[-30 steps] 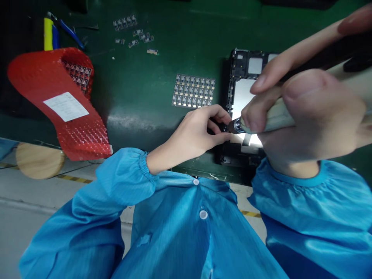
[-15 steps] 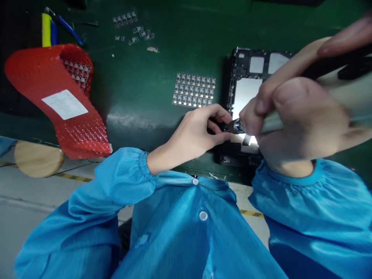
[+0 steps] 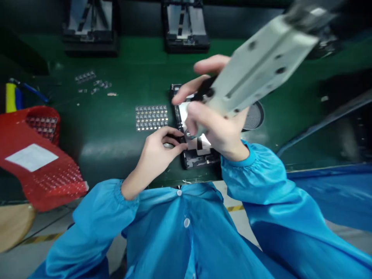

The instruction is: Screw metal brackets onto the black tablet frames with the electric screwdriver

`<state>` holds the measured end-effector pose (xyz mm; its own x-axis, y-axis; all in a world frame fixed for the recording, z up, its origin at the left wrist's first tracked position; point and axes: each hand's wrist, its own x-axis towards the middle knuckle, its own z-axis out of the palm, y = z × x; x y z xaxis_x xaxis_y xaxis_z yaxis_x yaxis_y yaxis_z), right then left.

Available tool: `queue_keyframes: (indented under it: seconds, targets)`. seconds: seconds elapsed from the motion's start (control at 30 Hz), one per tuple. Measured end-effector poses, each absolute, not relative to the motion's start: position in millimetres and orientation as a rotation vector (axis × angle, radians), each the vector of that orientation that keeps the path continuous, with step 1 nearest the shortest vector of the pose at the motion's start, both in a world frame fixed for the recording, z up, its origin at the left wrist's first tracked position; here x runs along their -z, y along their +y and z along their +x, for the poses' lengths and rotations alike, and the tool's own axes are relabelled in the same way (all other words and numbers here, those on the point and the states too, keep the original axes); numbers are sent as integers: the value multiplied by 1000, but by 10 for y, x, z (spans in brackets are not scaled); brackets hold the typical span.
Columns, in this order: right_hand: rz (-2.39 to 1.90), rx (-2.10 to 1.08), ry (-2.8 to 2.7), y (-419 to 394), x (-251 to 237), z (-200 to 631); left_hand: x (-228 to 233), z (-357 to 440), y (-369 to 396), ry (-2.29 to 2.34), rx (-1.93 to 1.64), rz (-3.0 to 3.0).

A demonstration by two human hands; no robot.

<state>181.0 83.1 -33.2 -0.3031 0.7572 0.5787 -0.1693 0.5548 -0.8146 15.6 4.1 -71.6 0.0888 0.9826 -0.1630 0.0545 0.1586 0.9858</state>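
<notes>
A black device frame [image 3: 200,157] with a shiny metal plate lies at the near edge of the green bench. My right hand [image 3: 221,130] grips a pale electric screwdriver [image 3: 261,64], whose tip points down onto the frame's left side. My left hand [image 3: 158,149] rests beside the frame's left edge, fingertips pinched close to the screwdriver tip; whether they hold a small part is hidden. Both arms wear blue sleeves.
A panel of small circuit boards [image 3: 151,117] lies left of the frame. Loose small boards [image 3: 93,83] are scattered farther back left. A red bubble-wrap bag [image 3: 37,170] sits at the left. Two black fixtures [image 3: 186,27] stand at the back. A round mesh disc [image 3: 254,115] is right.
The view has pulled back and tilted up, showing the bench's rear fixtures. Both hands stay at the frame; the screwdriver's body now rises up to the right.
</notes>
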Motion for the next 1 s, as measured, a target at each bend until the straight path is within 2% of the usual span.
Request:
queue_keyframes:
  seconds: [0.1,0.3,0.67,0.87,1.0]
  targets:
    - [-404,-832,-1484,1064,311,2242,665,128,28,1296,-954,1196]
    - [-566,-577,-1327,1336,483,3002,569,120,23,1362,-873,1206]
    - [-623,-563,-1333,1396,610,3017,540,81,-2,1429,-844,1168]
    - [-546,-446,-1347,1516,694,3018,515,108,-3,1409,-862,1149]
    - [-562,-506,-1361,1556,747,3037,533,110,37,1394,-853,1161]
